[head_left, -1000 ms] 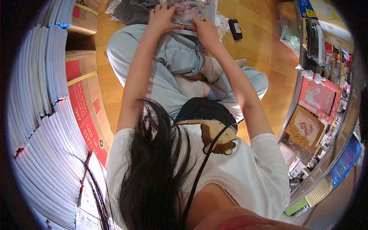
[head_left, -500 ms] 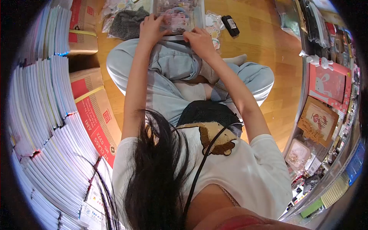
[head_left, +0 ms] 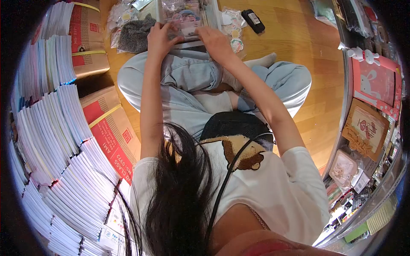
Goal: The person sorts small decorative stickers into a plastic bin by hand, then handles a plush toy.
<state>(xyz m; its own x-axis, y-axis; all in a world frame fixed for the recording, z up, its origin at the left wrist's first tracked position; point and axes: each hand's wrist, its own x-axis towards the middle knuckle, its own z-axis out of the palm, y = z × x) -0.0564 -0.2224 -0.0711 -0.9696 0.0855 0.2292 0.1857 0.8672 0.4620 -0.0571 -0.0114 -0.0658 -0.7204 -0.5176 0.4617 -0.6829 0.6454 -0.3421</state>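
A clear plastic box (head_left: 219,21) with small packets in it stands on the wooden floor past my crossed legs. Over its near left part is my left hand (head_left: 161,40), thumb and fingers spread apart at the box's edge. My right hand (head_left: 215,42) rests at the near right part, its fingers bent over the packets; whatever they may pinch is too small to make out. Between the two hands lies a clear packet (head_left: 189,29) with pinkish contents. A dark grey fuzzy cloth (head_left: 136,35) sits left of my left hand.
Stacked white booklets (head_left: 81,183) and red-brown cartons (head_left: 112,128) line the left side. A black device (head_left: 253,21) and sticker sheets (head_left: 232,27) lie right of the box. Shelving with a pink rabbit frame (head_left: 377,83) and a brown frame (head_left: 365,128) runs along the right.
The view has shifted slightly. My right hand has moved a little left and inward over the box's contents, while my left hand stays near the box's left edge.
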